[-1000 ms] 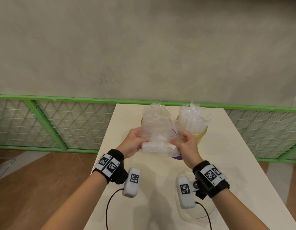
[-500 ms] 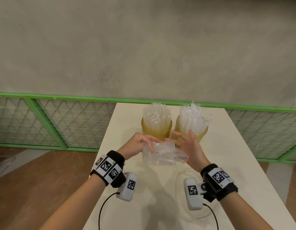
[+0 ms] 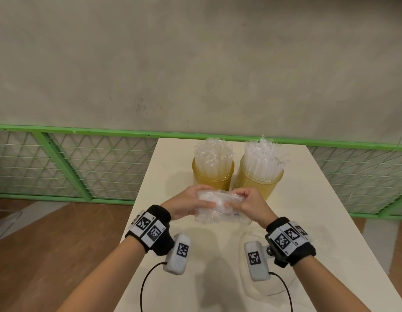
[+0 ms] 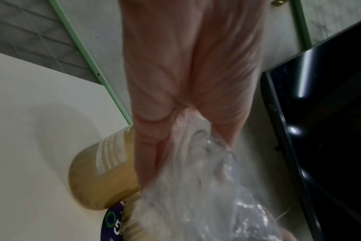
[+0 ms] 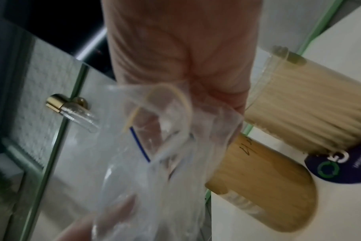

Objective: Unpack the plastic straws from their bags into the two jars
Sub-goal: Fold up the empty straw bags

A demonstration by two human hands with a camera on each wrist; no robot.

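Crumpling now: both hands' fingers have closed round the emptied bag.

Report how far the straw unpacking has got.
Done: both jars hold upright straws, the left jar and the right jar looking full. In hand: the left hand and right hand grip a crumpled clear bag that looks empty. Left: probably just putting that bag aside; no unopened bag shows.

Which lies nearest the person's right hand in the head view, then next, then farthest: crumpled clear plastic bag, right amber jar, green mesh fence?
1. Crumpled clear plastic bag: gripped by the right hand.
2. Right amber jar: just behind.
3. Green mesh fence: beyond the table.
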